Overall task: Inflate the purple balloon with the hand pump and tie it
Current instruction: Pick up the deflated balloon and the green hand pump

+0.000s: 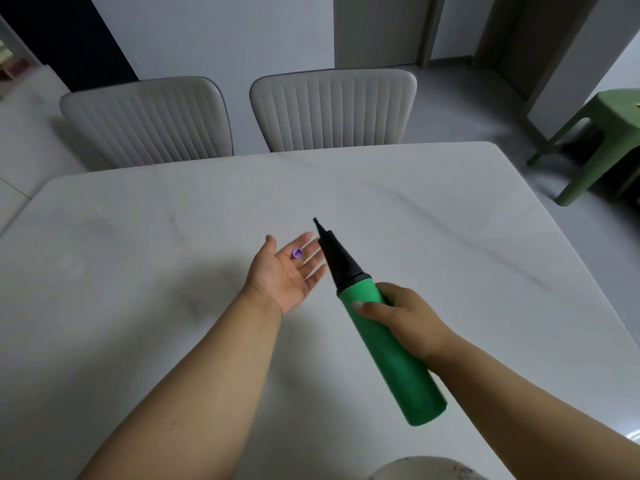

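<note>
Head view catches only a small purple rubber ring (298, 253), likely the balloon's rolled mouth, peeking between the fingers of the left hand (284, 271); the rest is hidden. That hand is palm up, fingers spread, above the white marble-look table (138, 237). Just beside it, the right hand (398, 315) wraps the smooth green cylindrical hand pump (388, 351), its black cone nozzle touching the left fingertips

no readable text, labels or numbers anywhere (pump (388, 344) body plain green)
</note>
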